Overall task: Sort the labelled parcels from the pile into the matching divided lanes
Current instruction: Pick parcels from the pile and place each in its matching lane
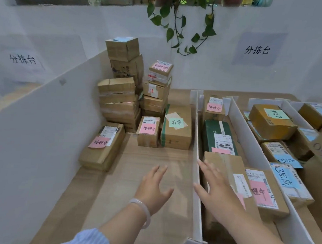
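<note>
The pile of cardboard parcels [124, 94] stands at the far left of the wooden table [151, 158]. In front of it lie a flat parcel with a pink note [102, 147], a small pink-noted parcel [148, 133] and a green-noted parcel [176, 129]. White dividers [197, 142] split the right side into lanes. The first lane holds pink-noted parcels [260, 192]. My left hand [153, 188] hovers open over bare table. My right hand [216, 188] reaches open over the first divider, above a brown parcel [226, 163].
A tall white partition [45, 126] walls off the left side. Further lanes on the right hold parcels with green [273, 119] and blue notes [287, 178]. A trailing plant [181, 21] hangs on the back wall, above the pile.
</note>
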Available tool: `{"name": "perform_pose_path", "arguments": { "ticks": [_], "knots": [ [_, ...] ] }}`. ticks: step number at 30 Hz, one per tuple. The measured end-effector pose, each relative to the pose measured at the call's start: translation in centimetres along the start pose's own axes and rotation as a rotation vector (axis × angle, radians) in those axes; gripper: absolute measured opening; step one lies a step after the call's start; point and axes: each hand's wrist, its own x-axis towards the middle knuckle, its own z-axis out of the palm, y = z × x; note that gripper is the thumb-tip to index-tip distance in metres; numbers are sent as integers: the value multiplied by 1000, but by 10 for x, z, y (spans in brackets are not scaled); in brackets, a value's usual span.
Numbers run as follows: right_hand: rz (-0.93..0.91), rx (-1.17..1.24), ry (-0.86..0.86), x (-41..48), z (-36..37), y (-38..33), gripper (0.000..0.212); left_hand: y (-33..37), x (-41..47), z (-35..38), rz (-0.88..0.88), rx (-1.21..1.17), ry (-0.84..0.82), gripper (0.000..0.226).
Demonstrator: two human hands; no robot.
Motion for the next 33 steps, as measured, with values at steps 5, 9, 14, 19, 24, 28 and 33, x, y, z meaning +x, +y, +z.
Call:
{"name": "perform_pose_path", "arguments": {
  "ticks": [5,9,14,19,24,28,33],
  "knots": [
    [-166,17,-129,35,47,-57,65,-79,18,-62,-107,-7,127,70],
    [-162,-26,-196,65,78,-102,64,-133,33,-105,-154,4,221,68],
    [-176,-70,-238,106,128,-142,65,-197,49,-133,-236,5,237,68],
    [-160,-104,-339,133,171,-160,66,-230,82,-148,-275,-2,279,63],
    [-125,-96,-372,162,191,-172,66,-260,123,-154,-303,147,189,69],
    [-103,-115,-379,185,202,-173,67,-271,133,-143,-335,143,101,73],
    [-61,-89,-405,205,219,-176,67,-276,116,-120,-230,-36,236,62]
  ]
}}
